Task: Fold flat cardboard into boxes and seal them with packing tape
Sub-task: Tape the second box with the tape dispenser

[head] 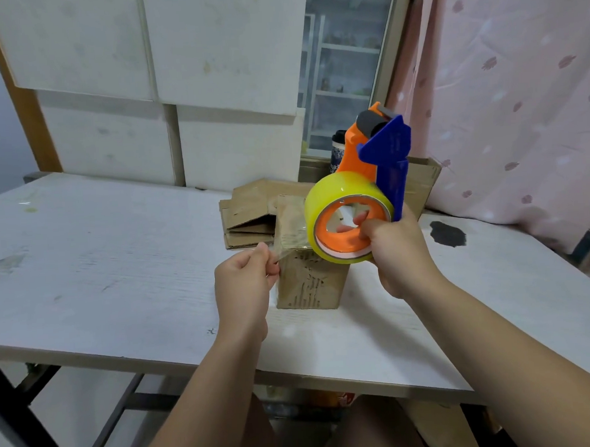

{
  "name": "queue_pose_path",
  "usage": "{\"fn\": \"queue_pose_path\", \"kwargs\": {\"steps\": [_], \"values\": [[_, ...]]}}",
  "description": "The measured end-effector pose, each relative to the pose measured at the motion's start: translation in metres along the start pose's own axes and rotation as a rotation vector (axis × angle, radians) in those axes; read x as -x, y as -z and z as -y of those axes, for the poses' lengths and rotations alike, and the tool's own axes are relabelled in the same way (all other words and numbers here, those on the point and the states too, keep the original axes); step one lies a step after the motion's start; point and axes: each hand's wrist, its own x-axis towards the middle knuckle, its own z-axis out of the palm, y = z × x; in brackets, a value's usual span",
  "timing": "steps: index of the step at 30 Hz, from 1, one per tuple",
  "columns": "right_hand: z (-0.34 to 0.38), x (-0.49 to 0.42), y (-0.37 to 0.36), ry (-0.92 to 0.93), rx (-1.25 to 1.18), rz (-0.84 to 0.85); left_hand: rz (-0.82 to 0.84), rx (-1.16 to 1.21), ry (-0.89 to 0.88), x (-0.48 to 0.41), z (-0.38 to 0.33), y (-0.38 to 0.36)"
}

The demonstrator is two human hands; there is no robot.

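A small brown cardboard box [310,280] stands upright on the white table [118,266], with clear tape across its top. My left hand [245,284] pinches the loose end of the clear tape [281,253] at the box's upper left corner. My right hand [397,252] grips an orange and blue tape dispenser [379,157] by its handle, raised above the box's right side. A yellow-tinted tape roll [344,220] sits on the dispenser's hub.
Flat cardboard pieces [248,215] lie stacked behind the box. Another brown carton [424,179] stands at the back right beside a dark patterned cup [337,149]. A black stain [448,234] marks the table's right side. A pink curtain [519,92] hangs on the right.
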Motion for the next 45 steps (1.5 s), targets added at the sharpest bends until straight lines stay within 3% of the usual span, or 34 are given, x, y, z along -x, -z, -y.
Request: {"fn": "queue_pose_path", "kwargs": {"steps": [4, 13, 18, 30, 33, 36, 38, 41, 43, 45], "values": [[0.002, -0.003, 0.000, -0.013, 0.027, 0.032, 0.001, -0.116, -0.018, 0.000, 0.002, 0.001], [-0.004, -0.002, 0.001, -0.082, -0.047, -0.056, 0.044, -0.019, 0.030, -0.001, -0.020, 0.000], [-0.004, -0.001, 0.001, -0.101, -0.058, -0.062, 0.042, -0.083, -0.008, -0.003, -0.015, -0.001], [-0.005, 0.001, 0.001, -0.034, -0.007, -0.070, 0.108, -0.236, -0.015, -0.005, -0.011, 0.002], [-0.004, 0.001, 0.000, -0.028, -0.008, -0.062, 0.149, -0.253, 0.090, -0.006, -0.011, -0.002], [-0.004, 0.000, 0.000, -0.026, -0.006, -0.059, 0.195, -0.094, 0.319, -0.009, -0.008, 0.000], [-0.004, -0.001, 0.001, -0.030, 0.003, -0.053, 0.164, -0.060, 0.372, -0.012, -0.001, 0.004], [-0.005, -0.003, 0.001, -0.033, 0.002, -0.047, 0.050, -0.321, 0.106, -0.002, 0.009, 0.006], [-0.006, -0.003, 0.001, -0.028, -0.004, -0.050, -0.016, -0.322, -0.211, 0.014, 0.009, 0.005], [-0.006, -0.004, 0.001, -0.021, -0.005, -0.050, 0.015, -0.251, -0.368, 0.027, 0.009, 0.000]]}}
